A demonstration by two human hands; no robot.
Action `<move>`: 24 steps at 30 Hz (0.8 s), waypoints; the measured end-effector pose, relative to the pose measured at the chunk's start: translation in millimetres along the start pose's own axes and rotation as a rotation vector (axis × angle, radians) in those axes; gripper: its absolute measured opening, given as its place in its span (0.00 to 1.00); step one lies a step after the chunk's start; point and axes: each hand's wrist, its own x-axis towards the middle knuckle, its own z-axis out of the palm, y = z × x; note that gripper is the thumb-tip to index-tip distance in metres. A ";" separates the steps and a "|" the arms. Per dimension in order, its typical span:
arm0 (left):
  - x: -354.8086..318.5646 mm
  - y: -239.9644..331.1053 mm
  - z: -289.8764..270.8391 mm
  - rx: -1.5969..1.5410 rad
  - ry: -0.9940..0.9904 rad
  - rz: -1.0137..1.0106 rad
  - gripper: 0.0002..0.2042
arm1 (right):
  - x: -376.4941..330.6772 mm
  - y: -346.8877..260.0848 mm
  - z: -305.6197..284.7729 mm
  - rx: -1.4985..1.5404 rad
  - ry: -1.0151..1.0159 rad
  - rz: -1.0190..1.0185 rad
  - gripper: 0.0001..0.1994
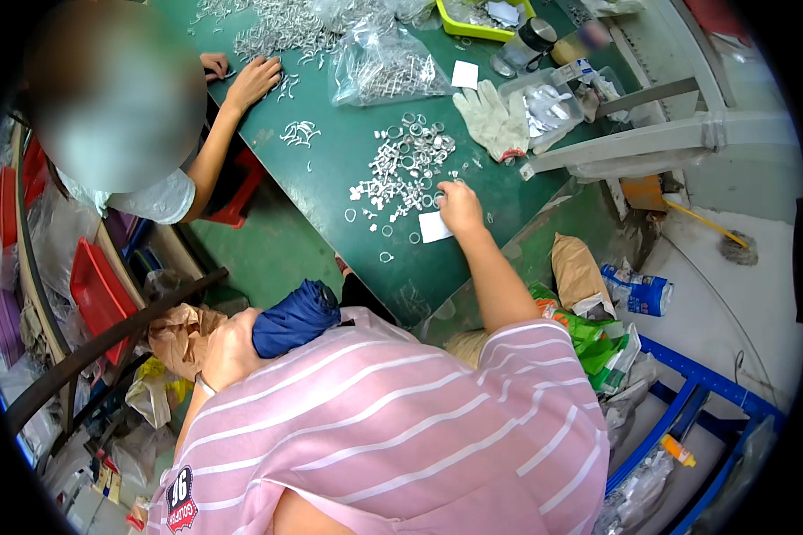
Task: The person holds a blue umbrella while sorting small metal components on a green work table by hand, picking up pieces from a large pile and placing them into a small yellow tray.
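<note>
On the green table, my right hand (461, 209) is at the lower right edge of a loose heap of small silver metal rings and castings (406, 160). Its fingers are bent together at the tabletop, and whatever they hold is too small to make out. A white paper card (434, 227) lies beside this hand, with a few single rings (386, 257) scattered near it. Low on the left, my left hand (230, 346) is closed around a navy blue folded umbrella (296, 317) against my striped shirt. Most of its fingers are hidden. Crumpled brown paper (183, 339) is next to that hand.
Across the table's left corner, a co-worker's hand (254, 82) rests near small curved metal pieces (300, 134). A clear bag of parts (388, 67), a work glove (493, 120), a plastic tub (544, 111) and a bottle (524, 46) stand beyond. A metal bar (633, 143) juts in at right.
</note>
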 end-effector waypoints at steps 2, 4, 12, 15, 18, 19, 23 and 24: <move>-5.6 -3.3 1.7 -0.003 0.004 0.028 0.24 | -4.4 -0.8 8.2 -0.088 -0.013 0.034 0.03; -7.4 -10.2 3.0 -0.027 0.005 0.022 0.24 | -3.7 -3.1 7.8 -0.067 0.040 0.009 0.03; -7.7 -1.5 2.0 -0.038 0.000 0.072 0.23 | 130.5 -12.6 -70.7 0.721 0.323 0.106 0.04; -10.6 0.3 0.5 -0.027 0.006 0.052 0.23 | 151.2 -46.8 -113.7 0.858 0.213 0.057 0.03; -14.5 -1.7 3.3 -0.045 0.058 0.053 0.24 | 120.1 -51.8 -110.3 0.781 0.061 0.017 0.04; -14.2 -5.5 5.9 -0.111 0.063 0.047 0.24 | 105.6 -45.9 -103.1 0.696 -0.001 0.007 0.04; -21.2 -12.6 9.1 -0.065 -0.004 -0.017 0.25 | 43.1 -2.2 -58.8 0.230 -0.170 -0.030 0.05; -20.4 -16.9 12.4 -0.066 -0.001 -0.002 0.25 | 28.9 8.4 -47.5 0.207 -0.165 -0.010 0.06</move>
